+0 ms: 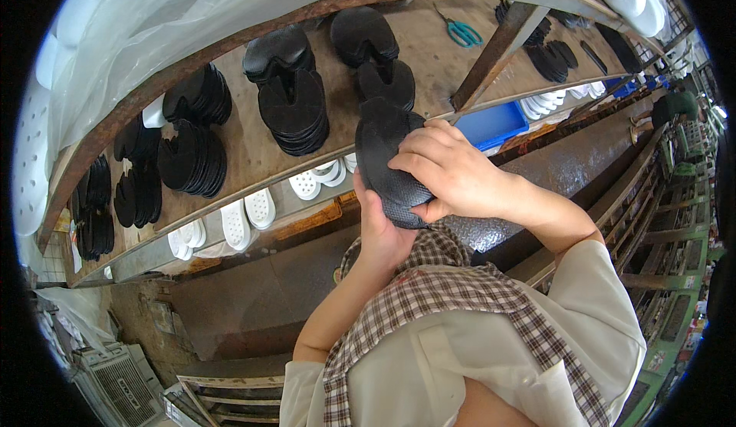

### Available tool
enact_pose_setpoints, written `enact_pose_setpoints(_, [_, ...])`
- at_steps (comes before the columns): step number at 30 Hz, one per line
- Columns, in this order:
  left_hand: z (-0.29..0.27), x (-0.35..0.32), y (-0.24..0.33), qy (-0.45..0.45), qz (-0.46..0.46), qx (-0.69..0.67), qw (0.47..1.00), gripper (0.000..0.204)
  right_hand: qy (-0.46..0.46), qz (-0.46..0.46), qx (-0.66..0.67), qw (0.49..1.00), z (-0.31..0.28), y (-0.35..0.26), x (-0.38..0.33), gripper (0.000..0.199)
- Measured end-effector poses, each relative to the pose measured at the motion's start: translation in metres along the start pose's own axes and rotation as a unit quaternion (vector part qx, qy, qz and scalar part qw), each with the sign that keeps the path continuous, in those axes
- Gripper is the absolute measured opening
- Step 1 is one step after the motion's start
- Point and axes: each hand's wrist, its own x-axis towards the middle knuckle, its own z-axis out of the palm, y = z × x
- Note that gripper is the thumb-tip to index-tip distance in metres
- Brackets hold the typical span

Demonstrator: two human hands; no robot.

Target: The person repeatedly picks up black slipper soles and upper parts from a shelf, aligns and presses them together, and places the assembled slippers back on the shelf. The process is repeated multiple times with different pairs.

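Observation:
Both of my hands hold a black textured shoe piece (387,147) in front of my chest, at the front edge of the wooden shelf. My left hand (381,231) cups its near end from below, with the thumb against its side. From the right, my right hand (452,168) wraps over it, fingers bent on its upper face and thumb at the near end. Whether it is one piece or several pressed together, I cannot tell. Just beyond stands a stack of notched black shoe pieces (386,82), with another such stack (293,113) to its left.
More black stacks (193,159) stand along the wooden shelf (441,74). Teal-handled scissors (464,34) lie toward the back. A slanting metal post (498,55) rises right of my hands. Below are a blue tray (491,126) and white perforated clogs (236,224). Green racks (671,281) line the right.

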Motion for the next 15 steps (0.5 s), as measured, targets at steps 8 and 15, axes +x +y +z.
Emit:
enact_pose_setpoints(8, [-0.012,-0.023,0.010,0.068,-0.033,-0.018,0.997,0.068,0.143,0.079,-0.018,0.986,-0.020,0.061,0.017,0.061])
enact_pose_setpoints(15, [-0.010,-0.039,0.024,0.110,-0.042,0.000,0.993,0.073,-0.043,0.067,0.018,0.997,0.047,0.139,0.036,0.059])
